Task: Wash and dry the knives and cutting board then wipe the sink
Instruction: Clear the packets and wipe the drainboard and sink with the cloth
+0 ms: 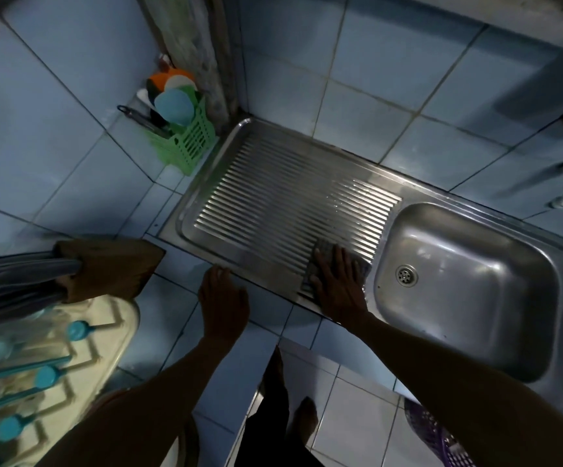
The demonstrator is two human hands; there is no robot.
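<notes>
At six o'clock on the ribbed steel sink drainboard (pixel 273 203), a grey cloth (pixel 323 261) is being pressed by the flat, spread right hand (pixel 337 284); the left hand (pixel 222 298), relaxed and holding nothing, is being rested on the worktop (pixel 172 318) edge. Water could be left trapped in the grooves.

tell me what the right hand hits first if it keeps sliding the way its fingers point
Likely nothing soon: the right hand, flat on the cloth, points up the bare ribbed drainboard; the tiled wall comes first.

A stainless steel sink (pixel 468 288) is set into the counter, its ribbed drainboard at the left and its basin at the right. A grey cloth (pixel 323 254) is spread flat on the drainboard's front right corner. Knives (pixel 20 267) are slotted in a wooden block (pixel 111 267) at the counter's left edge.
</notes>
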